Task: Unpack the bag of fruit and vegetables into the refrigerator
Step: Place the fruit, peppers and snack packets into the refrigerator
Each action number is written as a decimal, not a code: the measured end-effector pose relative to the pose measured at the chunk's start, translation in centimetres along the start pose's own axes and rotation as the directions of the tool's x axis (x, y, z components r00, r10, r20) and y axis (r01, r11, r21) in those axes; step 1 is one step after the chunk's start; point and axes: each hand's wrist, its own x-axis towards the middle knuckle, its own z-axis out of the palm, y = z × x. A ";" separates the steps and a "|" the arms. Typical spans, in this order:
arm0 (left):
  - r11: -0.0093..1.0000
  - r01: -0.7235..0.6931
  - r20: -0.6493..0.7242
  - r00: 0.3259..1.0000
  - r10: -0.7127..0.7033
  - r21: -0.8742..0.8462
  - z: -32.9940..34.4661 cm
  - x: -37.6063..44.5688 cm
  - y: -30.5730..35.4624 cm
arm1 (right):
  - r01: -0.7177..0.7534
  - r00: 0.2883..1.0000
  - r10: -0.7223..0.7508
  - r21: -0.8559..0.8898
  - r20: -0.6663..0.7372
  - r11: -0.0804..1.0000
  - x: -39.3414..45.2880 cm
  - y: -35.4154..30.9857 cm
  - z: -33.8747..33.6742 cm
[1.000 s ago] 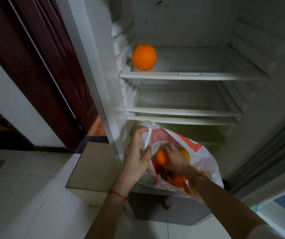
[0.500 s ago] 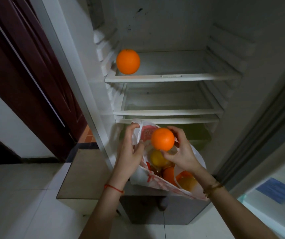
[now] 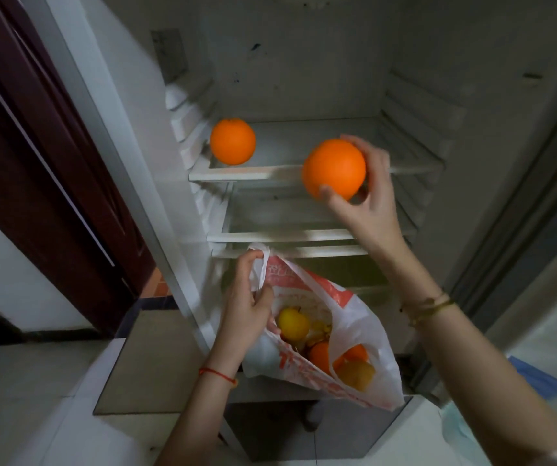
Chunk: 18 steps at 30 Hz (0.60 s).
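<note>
Orange (image 3: 334,168) clasped in right hand (image 3: 368,203) grip before shelf (image 3: 270,171); left hand (image 3: 248,306) pinches bag (image 3: 354,317).

One orange (image 3: 233,141) sits at the shelf's (image 3: 270,171) left end, the bag (image 3: 354,317) below.

Home kitchen or pantry corner. Shown by: open white fridge (image 3: 304,79) with slotted shelves (image 3: 270,171), pale tiled floor (image 3: 35,398), dark wooden door (image 3: 35,163) beside it, printed plastic shopping bag (image 3: 354,317) of fruit held at the fridge.
</note>
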 end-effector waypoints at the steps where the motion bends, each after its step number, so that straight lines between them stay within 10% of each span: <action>1: 1.000 0.006 0.007 1.000 -0.006 -0.005 0.0 0.0 0.2 | 0.001 1.000 -0.001 -0.015 -0.008 1.000 1.4 -0.4 0.0; 12: 1.000 0.010 0.001 1.000 -0.010 -0.017 -0.1 0.4 0.0 | 0.054 0.984 0.008 -0.342 0.177 0.938 11.7 1.5 3.1; 18: 1.000 -0.011 -0.015 1.000 0.012 0.015 -0.3 0.7 -0.2 | -0.021 0.972 0.075 -0.235 0.224 0.972 13.1 2.8 5.6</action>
